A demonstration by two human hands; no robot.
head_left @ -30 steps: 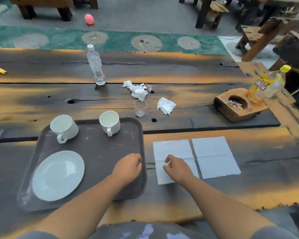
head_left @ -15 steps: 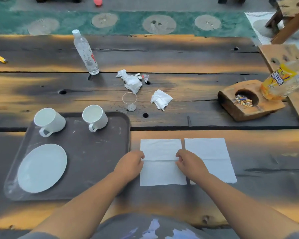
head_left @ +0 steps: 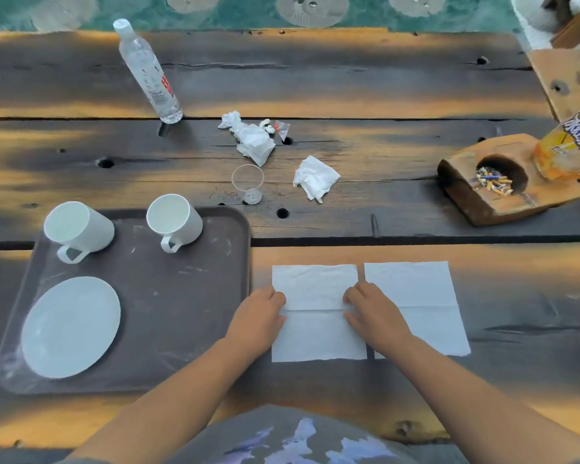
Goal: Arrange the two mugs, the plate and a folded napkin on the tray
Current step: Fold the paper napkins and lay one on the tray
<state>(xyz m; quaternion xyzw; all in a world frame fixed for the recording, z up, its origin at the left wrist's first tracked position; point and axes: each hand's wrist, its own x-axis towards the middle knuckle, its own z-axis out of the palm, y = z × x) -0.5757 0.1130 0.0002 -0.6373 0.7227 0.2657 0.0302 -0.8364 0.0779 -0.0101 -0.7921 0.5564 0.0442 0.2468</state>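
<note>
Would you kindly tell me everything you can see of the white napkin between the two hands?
The napkin is a thin white paper rectangle lying flat on the wooden table just right of the tray, not on it. A horizontal crease crosses its middle. The left hand meets its left edge at the crease, the right hand its right edge; pinching or pressing, I cannot tell.
</note>
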